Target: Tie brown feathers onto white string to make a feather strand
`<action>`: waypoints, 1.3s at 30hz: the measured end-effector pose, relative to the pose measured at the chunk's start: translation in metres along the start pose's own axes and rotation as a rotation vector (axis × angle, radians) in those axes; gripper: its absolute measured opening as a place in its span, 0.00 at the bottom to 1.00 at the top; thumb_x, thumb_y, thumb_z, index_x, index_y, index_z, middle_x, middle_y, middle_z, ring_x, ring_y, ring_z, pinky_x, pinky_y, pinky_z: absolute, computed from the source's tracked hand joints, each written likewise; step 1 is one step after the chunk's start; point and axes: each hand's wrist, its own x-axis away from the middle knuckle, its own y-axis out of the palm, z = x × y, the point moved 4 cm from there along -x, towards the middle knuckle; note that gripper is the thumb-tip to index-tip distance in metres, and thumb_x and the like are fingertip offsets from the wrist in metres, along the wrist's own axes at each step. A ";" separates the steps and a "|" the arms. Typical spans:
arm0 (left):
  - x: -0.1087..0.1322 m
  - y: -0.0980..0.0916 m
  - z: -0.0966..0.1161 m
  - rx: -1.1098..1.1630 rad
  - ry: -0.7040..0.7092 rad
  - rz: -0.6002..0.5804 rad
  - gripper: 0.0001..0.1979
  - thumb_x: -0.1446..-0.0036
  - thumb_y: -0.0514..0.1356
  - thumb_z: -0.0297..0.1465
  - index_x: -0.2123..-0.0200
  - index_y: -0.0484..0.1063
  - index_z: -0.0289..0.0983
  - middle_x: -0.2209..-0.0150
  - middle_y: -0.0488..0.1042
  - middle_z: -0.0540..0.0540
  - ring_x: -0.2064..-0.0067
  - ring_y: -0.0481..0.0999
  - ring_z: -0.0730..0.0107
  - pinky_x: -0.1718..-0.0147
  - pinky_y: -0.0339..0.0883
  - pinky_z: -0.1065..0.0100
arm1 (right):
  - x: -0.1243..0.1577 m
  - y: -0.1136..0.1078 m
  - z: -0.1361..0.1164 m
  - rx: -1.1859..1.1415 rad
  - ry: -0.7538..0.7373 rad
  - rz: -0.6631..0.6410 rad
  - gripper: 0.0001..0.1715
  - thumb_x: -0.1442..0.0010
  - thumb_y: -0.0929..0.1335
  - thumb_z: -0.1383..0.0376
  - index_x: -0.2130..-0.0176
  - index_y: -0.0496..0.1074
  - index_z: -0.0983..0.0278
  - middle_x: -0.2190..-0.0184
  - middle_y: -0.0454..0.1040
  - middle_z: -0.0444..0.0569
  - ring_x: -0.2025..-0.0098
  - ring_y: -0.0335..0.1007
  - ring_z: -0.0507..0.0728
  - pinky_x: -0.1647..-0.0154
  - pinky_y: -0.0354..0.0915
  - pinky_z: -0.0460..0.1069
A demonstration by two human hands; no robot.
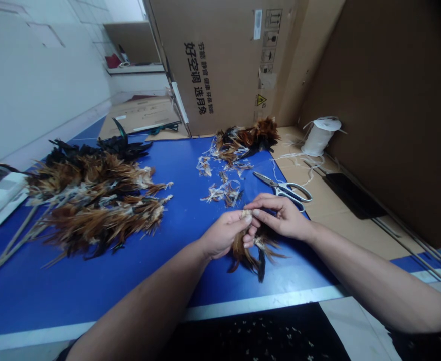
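Observation:
A bunch of brown and black feathers hangs below my hands, its pale quill end uppermost. My left hand is closed around the bunch near that end. The thumb and fingertips of my right hand pinch at the same pale end, touching my left fingers; the exact grip there is partly hidden. Just beyond my right hand lie scissors with white and dark handles. Pale trimmings with bits of feather are scattered on the blue tabletop in front of my hands.
Large heaps of brown and black feathers cover the left side, with thin sticks beside them. Another feather pile lies at the back, against a cardboard box. At right stand a spool of white string and a dark flat object.

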 end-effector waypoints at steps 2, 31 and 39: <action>-0.001 -0.002 -0.002 -0.002 0.004 -0.008 0.16 0.40 0.68 0.40 0.63 0.72 0.31 0.71 0.70 0.47 0.76 0.66 0.77 0.74 0.63 0.70 | 0.000 0.000 -0.001 -0.010 -0.001 -0.007 0.14 0.30 0.69 0.60 0.50 0.82 0.63 0.59 0.80 0.54 0.57 0.78 0.57 0.52 0.73 0.53; -0.001 0.003 0.012 0.112 0.224 0.125 0.14 0.41 0.70 0.39 0.61 0.75 0.34 0.56 0.79 0.41 0.53 0.80 0.58 0.54 0.76 0.59 | 0.000 0.018 0.004 -0.377 0.265 0.099 0.20 0.37 0.74 0.51 0.67 0.77 0.65 0.50 0.74 0.53 0.73 0.69 0.47 0.75 0.74 0.46; -0.003 -0.008 0.022 0.171 0.304 0.212 0.10 0.34 0.64 0.36 0.62 0.72 0.35 0.52 0.81 0.37 0.46 0.79 0.54 0.49 0.74 0.54 | -0.001 -0.004 0.010 -0.144 0.128 0.162 0.17 0.36 0.74 0.51 0.65 0.80 0.63 0.48 0.77 0.57 0.43 0.74 0.62 0.35 0.65 0.62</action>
